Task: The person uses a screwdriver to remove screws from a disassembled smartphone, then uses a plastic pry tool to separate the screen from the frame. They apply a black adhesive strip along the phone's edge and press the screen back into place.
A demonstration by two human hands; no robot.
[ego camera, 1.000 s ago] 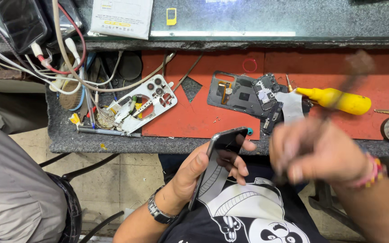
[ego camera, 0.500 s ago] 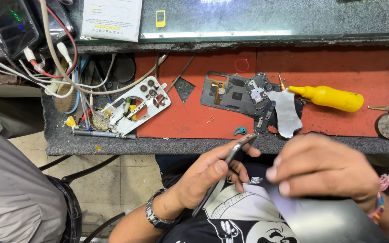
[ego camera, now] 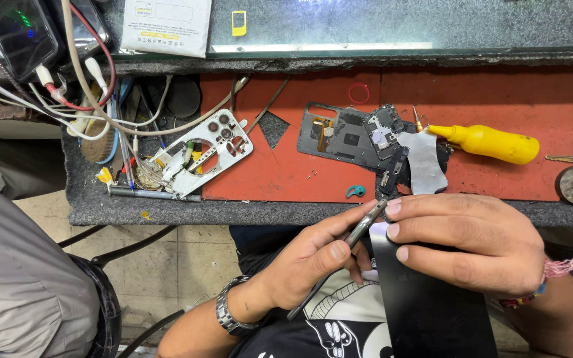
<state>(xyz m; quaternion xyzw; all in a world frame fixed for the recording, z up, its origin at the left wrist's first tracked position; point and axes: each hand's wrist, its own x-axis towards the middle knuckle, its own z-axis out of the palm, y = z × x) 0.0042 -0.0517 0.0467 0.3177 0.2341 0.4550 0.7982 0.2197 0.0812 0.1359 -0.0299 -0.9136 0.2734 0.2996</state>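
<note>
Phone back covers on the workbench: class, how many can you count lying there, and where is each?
2. A white back cover lies at the red mat's left edge, among cables; a dark back cover lies mid-mat under loose parts. Others may be hidden beneath the clutter.

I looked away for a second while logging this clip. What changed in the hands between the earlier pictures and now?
The right hand, raised and blurred a second ago, came down onto the black sheet, fingertips beside the phone. The left hand tilted the phone from face-on to edge-on and kept hold of it. The yellow bottle and the parts on the red mat stayed put.
</note>
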